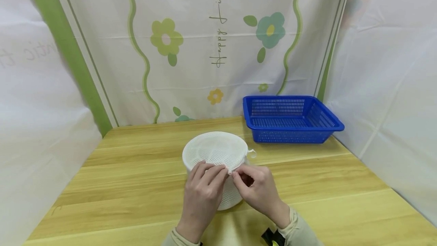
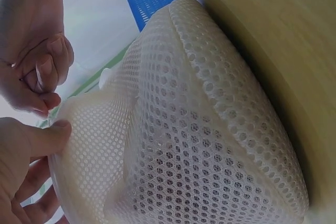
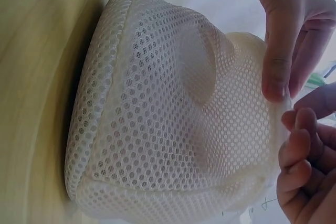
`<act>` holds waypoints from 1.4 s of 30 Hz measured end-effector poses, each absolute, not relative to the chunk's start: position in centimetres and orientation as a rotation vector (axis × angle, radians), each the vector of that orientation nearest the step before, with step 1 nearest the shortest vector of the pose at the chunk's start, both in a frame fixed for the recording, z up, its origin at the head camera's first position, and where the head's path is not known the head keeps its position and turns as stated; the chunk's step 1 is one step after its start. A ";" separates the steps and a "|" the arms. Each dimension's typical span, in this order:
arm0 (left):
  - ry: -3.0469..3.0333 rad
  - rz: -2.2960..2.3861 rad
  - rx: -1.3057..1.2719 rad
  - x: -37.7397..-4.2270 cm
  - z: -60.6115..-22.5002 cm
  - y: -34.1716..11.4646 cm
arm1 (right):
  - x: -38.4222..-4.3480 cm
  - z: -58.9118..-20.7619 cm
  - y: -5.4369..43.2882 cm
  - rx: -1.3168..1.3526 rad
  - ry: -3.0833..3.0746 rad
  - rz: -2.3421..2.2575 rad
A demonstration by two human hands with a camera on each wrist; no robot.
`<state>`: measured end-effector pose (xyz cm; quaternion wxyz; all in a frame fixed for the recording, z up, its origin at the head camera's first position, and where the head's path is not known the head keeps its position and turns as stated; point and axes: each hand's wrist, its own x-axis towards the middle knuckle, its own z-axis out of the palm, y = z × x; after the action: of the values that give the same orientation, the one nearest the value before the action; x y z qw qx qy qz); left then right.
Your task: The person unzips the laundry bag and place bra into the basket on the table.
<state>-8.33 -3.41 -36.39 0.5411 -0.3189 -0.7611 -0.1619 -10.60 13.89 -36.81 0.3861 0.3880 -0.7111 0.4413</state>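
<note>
A white mesh laundry bag [image 1: 215,149], round and drum-shaped, stands upright on the table with its flat top facing up. My left hand [image 1: 203,191] grips its near rim, fingers over the top and thumb against the mesh side, as the left wrist view shows. Close beside it, my right hand [image 1: 261,189] pinches at the zipper edge of the rim with thumb and forefinger. The other right fingers [image 3: 296,179] are curled in. A small white loop [image 1: 252,152] sticks out from the bag's right side. The mesh wall [image 2: 210,145] sags inward a little.
A blue plastic basket [image 1: 293,136] with slotted walls stands at the back right of the wooden table [image 1: 136,185]. Printed fabric curtains [image 1: 191,71] hang behind the table and on both sides.
</note>
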 end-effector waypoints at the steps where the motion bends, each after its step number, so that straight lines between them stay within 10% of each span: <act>1: -1.817 -0.388 -0.749 -8.3 -36.4 -3.4 | -10.6 -36.8 13.9 0.967 -1.814 1.124; 42: -1.772 -0.377 -0.728 -8.4 -36.1 -3.0 | -10.6 -36.7 14.1 0.893 -1.908 1.076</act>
<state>-8.40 -3.05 -36.13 0.5601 -0.3087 -0.7519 -0.1600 -10.55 14.07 -36.69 0.3783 0.3493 -0.7467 0.4212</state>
